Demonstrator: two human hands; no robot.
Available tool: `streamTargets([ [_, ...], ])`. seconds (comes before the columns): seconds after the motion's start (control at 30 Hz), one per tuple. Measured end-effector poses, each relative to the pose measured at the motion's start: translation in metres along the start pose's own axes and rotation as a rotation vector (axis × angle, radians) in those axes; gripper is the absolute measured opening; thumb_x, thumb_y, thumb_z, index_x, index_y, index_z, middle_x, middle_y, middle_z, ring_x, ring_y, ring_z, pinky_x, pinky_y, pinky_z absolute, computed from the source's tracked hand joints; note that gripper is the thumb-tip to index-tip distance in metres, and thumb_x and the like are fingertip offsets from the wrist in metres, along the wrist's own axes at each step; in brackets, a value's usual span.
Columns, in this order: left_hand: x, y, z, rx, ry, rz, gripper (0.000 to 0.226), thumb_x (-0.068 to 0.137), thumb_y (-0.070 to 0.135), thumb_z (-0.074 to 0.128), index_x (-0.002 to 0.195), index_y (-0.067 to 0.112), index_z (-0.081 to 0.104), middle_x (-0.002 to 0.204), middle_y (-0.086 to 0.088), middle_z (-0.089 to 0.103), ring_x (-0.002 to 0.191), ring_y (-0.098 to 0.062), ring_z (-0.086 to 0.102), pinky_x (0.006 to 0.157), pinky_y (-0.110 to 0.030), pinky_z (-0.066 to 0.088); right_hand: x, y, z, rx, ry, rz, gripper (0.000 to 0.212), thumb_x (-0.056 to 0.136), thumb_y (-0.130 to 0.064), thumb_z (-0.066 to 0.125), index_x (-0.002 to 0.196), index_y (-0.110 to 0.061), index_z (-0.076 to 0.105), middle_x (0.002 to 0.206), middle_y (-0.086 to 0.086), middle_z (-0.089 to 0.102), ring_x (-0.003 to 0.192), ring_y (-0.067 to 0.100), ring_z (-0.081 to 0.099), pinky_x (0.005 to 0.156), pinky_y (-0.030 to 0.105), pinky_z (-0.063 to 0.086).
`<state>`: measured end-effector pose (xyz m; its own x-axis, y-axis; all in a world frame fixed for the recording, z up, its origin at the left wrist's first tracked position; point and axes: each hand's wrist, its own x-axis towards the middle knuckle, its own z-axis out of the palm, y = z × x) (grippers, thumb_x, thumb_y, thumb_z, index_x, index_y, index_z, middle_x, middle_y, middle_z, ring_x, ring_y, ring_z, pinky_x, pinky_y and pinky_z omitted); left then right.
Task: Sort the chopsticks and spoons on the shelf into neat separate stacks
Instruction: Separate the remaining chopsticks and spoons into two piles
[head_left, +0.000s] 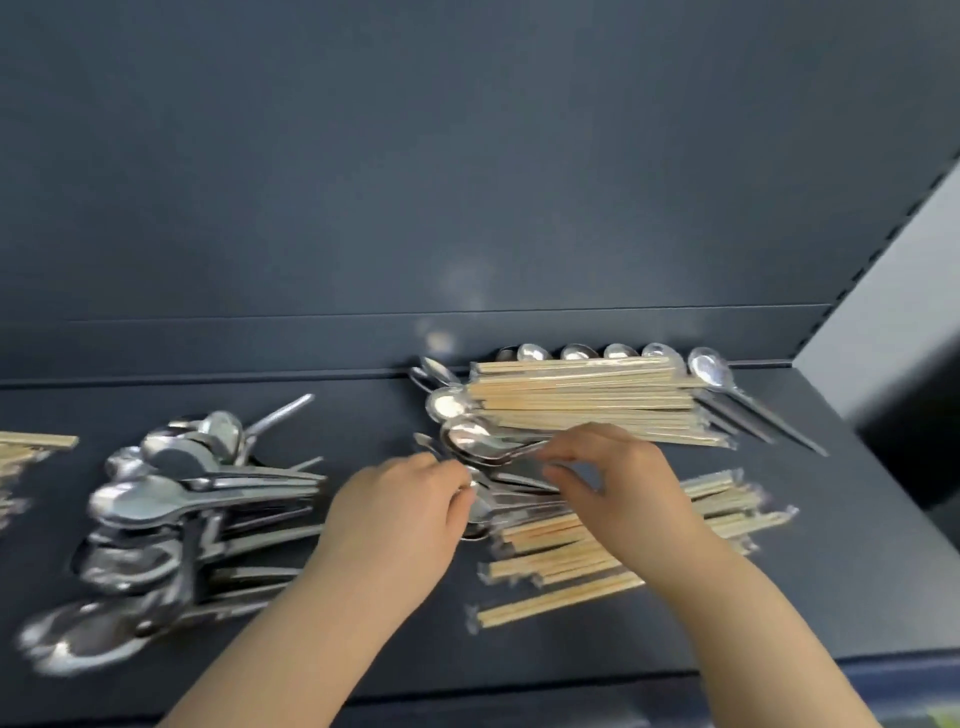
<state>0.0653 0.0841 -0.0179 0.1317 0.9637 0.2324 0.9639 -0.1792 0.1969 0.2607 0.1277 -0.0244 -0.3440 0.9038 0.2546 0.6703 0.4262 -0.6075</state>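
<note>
The spoon bundle lies long axis 9-to-3 o'clock, between both grips. Left grip clasps its bowl end; right grip pinches the handles at 3 o'clock.

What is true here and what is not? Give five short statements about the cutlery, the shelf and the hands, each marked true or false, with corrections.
1. A spoon pile lies to the left of both hands. True.
2. The back chopstick stack stands upright. False: it lies flat on the shelf.
3. The left hand and the right hand both reach the middle spoons. True.
4. The shelf is white. False: it is dark blue-grey.
5. The right hand holds a fork. False: no fork shows; it is at the middle spoons.
</note>
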Motion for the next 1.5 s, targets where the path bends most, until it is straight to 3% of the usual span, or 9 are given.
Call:
streamTargets([
  [0.1, 0.008, 0.041, 0.016, 0.012, 0.005, -0.026, 0.027, 0.096, 0.042, 0.038, 0.109, 0.034, 0.060, 0.101, 0.014, 0.061, 0.094, -0.009, 0.056, 0.075, -0.025, 0.044, -0.010, 0.048, -0.034, -0.079, -0.096, 0.096, 0.019, 0.084, -0.010, 0.065, 0.100, -0.020, 0.071, 0.098, -0.009, 0.065, 0.096, 0.010, 0.057, 0.083, 0.007, 0.037],
  [0.2, 0.010, 0.072, 0.032, -0.020, 0.004, -0.046, 0.021, 0.093, 0.039, 0.047, 0.102, 0.032, 0.066, 0.095, 0.013, 0.064, 0.090, -0.012, 0.059, 0.071, -0.029, 0.045, -0.017, 0.091, -0.056, -0.258, -0.242, 0.180, 0.023, 0.087, -0.016, 0.060, 0.107, -0.025, 0.067, 0.107, -0.014, 0.062, 0.106, 0.011, 0.054, 0.093, 0.026, 0.040],
  [0.3, 0.009, 0.092, 0.044, 0.013, -0.036, -0.041, 0.006, 0.078, 0.034, 0.071, 0.074, 0.032, 0.068, 0.070, 0.013, 0.061, 0.066, -0.011, 0.059, 0.051, -0.028, 0.045, -0.021, 0.111, -0.062, -0.248, -0.275, 0.165, 0.020, 0.087, -0.020, 0.059, 0.104, -0.028, 0.067, 0.104, -0.016, 0.062, 0.107, 0.012, 0.052, 0.095, 0.037, 0.040],
  [0.37, 0.004, 0.099, 0.052, 0.038, -0.069, -0.062, 0.015, 0.068, 0.031, 0.080, 0.064, 0.033, 0.066, 0.059, 0.014, 0.057, 0.055, -0.009, 0.056, 0.042, -0.025, 0.042, -0.021, 0.116, -0.063, -0.231, -0.270, 0.137, 0.019, 0.087, -0.022, 0.059, 0.103, -0.029, 0.067, 0.102, -0.014, 0.061, 0.105, 0.012, 0.050, 0.093, 0.036, 0.038],
  [0.6, 0.000, 0.114, 0.070, 0.061, -0.016, -0.069, 0.016, 0.063, 0.024, 0.085, 0.066, 0.027, 0.070, 0.065, 0.012, 0.058, 0.059, -0.016, 0.059, 0.044, -0.033, 0.050, -0.025, 0.132, -0.067, -0.233, -0.256, 0.083, 0.017, 0.092, -0.011, 0.048, 0.096, -0.016, 0.064, 0.101, 0.001, 0.054, 0.096, 0.022, 0.050, 0.084, 0.032, 0.043],
  [0.87, 0.010, 0.120, 0.075, 0.121, -0.003, -0.003, 0.032, 0.053, 0.019, 0.089, 0.068, 0.027, 0.061, 0.070, 0.011, 0.055, 0.064, -0.015, 0.057, 0.052, -0.029, 0.044, -0.028, 0.130, -0.086, -0.177, -0.169, 0.058, 0.015, 0.094, -0.021, 0.046, 0.103, -0.019, 0.058, 0.097, -0.006, 0.059, 0.092, 0.021, 0.056, 0.083, 0.037, 0.043],
  [1.03, 0.006, 0.122, 0.071, 0.149, 0.010, 0.044, 0.037, 0.053, 0.019, 0.088, 0.066, 0.029, 0.055, 0.065, 0.017, 0.054, 0.064, -0.013, 0.057, 0.058, -0.027, 0.043, -0.019, 0.126, -0.082, -0.294, -0.374, 0.032, 0.031, 0.088, -0.049, 0.052, 0.110, -0.028, 0.056, 0.104, -0.010, 0.055, 0.101, 0.014, 0.050, 0.089, 0.031, 0.036],
  [1.33, -0.004, 0.114, 0.076, 0.139, 0.028, 0.057, 0.027, 0.053, 0.025, 0.088, 0.070, 0.022, 0.067, 0.068, 0.008, 0.059, 0.061, -0.018, 0.060, 0.054, -0.030, 0.052, -0.006, 0.112, -0.068, -0.221, -0.546, 0.065, 0.015, 0.086, -0.043, 0.058, 0.092, -0.030, 0.060, 0.096, -0.008, 0.054, 0.095, 0.015, 0.052, 0.080, 0.030, 0.044],
  [1.5, -0.004, 0.115, 0.077, 0.125, 0.046, 0.057, 0.030, 0.051, 0.024, 0.090, 0.066, 0.022, 0.064, 0.067, 0.008, 0.057, 0.061, -0.016, 0.058, 0.053, -0.028, 0.050, -0.006, 0.109, -0.064, -0.345, -0.525, 0.006, 0.025, 0.093, -0.040, 0.048, 0.111, -0.024, 0.055, 0.110, -0.003, 0.055, 0.106, 0.020, 0.049, 0.091, 0.035, 0.040],
])
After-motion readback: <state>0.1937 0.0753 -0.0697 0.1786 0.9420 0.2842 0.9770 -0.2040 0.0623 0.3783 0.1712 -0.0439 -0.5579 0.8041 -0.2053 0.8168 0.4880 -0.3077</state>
